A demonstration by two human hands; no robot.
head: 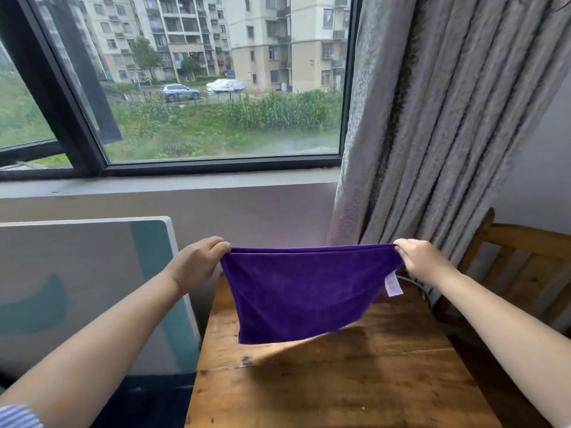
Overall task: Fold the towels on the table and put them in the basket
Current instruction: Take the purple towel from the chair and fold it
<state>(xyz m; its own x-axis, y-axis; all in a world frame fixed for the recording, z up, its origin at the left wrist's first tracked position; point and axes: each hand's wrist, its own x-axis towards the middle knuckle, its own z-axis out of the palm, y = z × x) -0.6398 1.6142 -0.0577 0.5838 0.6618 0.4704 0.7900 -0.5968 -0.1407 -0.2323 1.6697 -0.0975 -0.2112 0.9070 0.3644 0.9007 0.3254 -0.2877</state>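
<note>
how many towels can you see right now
1: a purple towel held up over the wooden table, pinched at its top corners by the left hand and right hand. Others may be out of frame.

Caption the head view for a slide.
Both hands, left and right, pinch the purple towel's top corners, holding it above the wooden table.

Grey curtain [432, 118] hangs beside window [200, 88], above chair [525, 267].
</note>
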